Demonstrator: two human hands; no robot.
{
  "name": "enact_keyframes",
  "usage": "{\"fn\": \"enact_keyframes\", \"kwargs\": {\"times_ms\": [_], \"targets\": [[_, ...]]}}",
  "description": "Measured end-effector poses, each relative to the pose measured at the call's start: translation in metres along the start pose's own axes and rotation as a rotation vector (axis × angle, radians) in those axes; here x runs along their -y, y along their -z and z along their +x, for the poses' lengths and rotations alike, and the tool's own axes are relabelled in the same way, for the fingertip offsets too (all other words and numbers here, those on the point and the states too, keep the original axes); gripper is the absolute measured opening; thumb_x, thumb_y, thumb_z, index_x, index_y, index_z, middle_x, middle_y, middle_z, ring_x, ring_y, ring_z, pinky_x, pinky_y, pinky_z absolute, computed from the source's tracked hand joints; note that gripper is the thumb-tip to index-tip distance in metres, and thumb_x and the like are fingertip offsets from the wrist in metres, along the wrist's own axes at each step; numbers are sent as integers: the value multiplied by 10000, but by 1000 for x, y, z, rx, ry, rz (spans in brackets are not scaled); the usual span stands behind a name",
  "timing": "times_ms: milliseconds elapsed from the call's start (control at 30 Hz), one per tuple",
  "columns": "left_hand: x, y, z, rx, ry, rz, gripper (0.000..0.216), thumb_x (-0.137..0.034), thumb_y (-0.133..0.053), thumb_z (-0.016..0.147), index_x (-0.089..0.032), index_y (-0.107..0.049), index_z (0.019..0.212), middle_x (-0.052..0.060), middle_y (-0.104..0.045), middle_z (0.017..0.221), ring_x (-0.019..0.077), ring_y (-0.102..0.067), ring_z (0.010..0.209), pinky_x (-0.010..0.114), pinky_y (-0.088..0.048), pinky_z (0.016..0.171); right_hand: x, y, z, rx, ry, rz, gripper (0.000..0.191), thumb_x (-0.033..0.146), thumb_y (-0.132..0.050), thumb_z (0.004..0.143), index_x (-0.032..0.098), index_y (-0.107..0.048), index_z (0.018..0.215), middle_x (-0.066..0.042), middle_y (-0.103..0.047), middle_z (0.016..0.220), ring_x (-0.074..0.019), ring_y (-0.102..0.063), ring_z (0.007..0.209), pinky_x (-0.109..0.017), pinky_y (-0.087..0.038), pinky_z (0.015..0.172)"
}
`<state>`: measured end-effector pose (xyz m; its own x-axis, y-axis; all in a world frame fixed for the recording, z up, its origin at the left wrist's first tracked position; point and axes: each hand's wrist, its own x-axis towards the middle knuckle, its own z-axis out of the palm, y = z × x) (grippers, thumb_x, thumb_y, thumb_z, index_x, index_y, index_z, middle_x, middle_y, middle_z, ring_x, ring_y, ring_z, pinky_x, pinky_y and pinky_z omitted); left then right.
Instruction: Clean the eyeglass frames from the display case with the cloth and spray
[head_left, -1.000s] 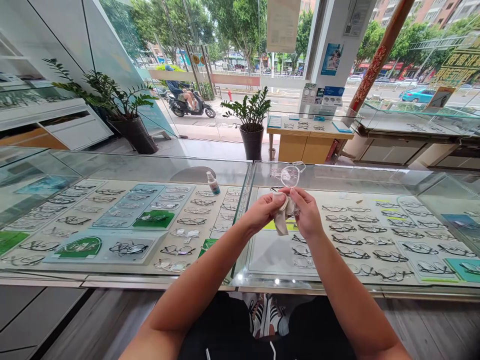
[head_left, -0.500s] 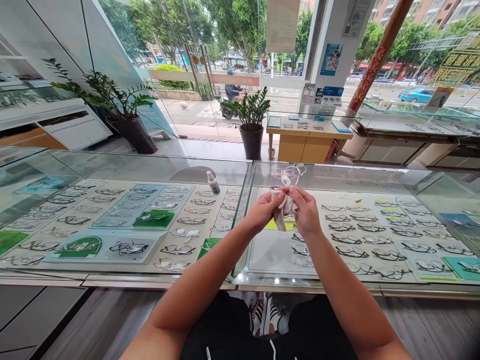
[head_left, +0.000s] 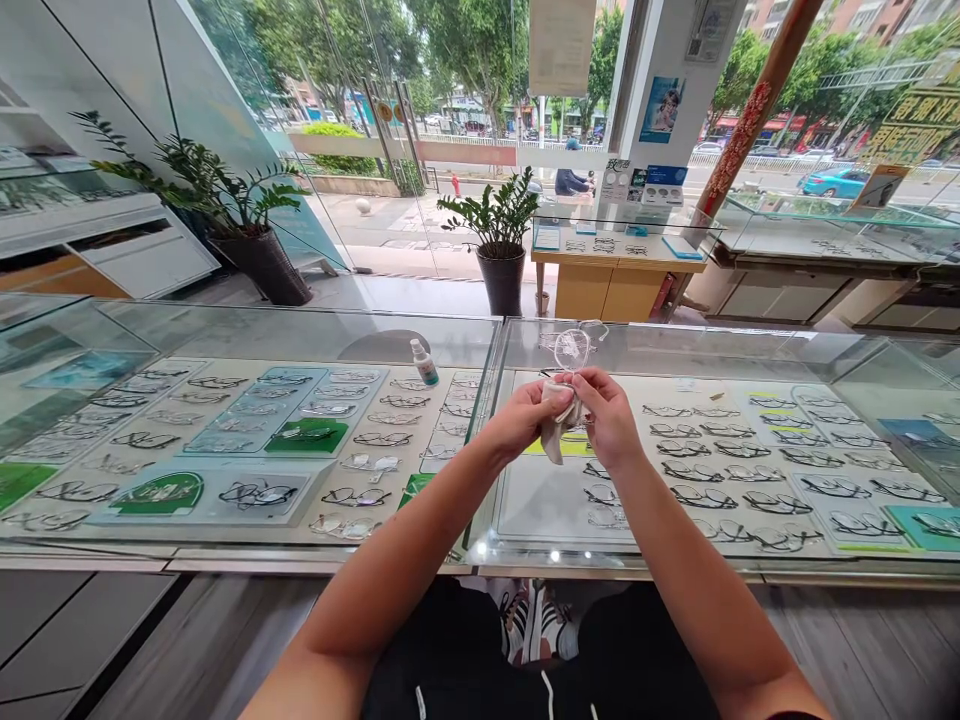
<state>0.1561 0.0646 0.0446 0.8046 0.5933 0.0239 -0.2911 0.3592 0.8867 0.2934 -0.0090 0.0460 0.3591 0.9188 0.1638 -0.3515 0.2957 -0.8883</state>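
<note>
A bottle (head_left: 424, 364) stands on the glass counter (head_left: 247, 560), left of the left hand (head_left: 527, 417). Rows of glasses (head_left: 356, 497) lie inside the counter. Behind it, a potted plant (head_left: 496, 230) stands left of a table (head_left: 585, 290).

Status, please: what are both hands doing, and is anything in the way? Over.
Left hand pinching pale cloth. Right hand holding pale-rimmed glasses. Spray bottle stands off to the left, touching neither hand.

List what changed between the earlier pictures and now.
Outside, the scooter rider has moved rightward, past the central potted plant. Nothing was visibly taken up or let go: the left hand still holds the cloth, the right hand the glasses. The spray bottle stands where it was.
</note>
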Motion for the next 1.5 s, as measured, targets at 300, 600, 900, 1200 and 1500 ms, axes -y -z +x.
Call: {"fn": "enact_keyframes", "kwargs": {"times_ms": [300, 600, 900, 1200, 1500], "targets": [[-3, 1, -1, 11, 45, 38, 562, -358, -1074, 658, -127, -755, 1059, 39, -726, 883, 149, -673, 801, 272, -504, 787, 4, -3, 1, -40, -27, 5, 293, 507, -917, 791, 261, -771, 855, -27, -827, 981, -234, -726, 922, -370, -587, 831], [-11, -3, -5, 71, 12, 74, 530, -408, -1049, 706, -125, -768, 1056, 24, -704, 840, 123, -610, 724, 247, -451, 704, 4, 6, 5, -69, -31, 21, 334, 546, -920, 798, 256, -777, 880, -33, -829, 1007, -211, -708, 843, -351, -570, 750], [0, 5, 3, -10, 10, 21, 551, -605, -969, 783, -123, -739, 917, 45, -717, 816, 135, -642, 723, 252, -506, 713, 6, 6, 6, -20, -20, -13, 347, 548, -943, 787, 260, -775, 881, -28, -853, 1013, -174, -665, 744, -310, -514, 639], [4, 4, 4, -16, 10, -25, 518, -556, -991, 773, -146, -767, 998, 31, -718, 840, 150, -675, 757, 283, -540, 780, -1, 5, 4, 24, 16, -99, 326, 572, -925, 813, 288, -796, 909, -21, -838, 1011, -233, -732, 943, -352, -577, 799], [-7, -1, -2, 50, 6, 9, 549, -647, -910, 840, -134, -742, 940, 24, -666, 800, 136, -579, 708, 258, -467, 679, 7, 7, 7, -49, -6, 27, 322, 535, -955, 763, 274, -803, 871, -20, -841, 1000, -208, -739, 888, -333, -599, 779]]}}
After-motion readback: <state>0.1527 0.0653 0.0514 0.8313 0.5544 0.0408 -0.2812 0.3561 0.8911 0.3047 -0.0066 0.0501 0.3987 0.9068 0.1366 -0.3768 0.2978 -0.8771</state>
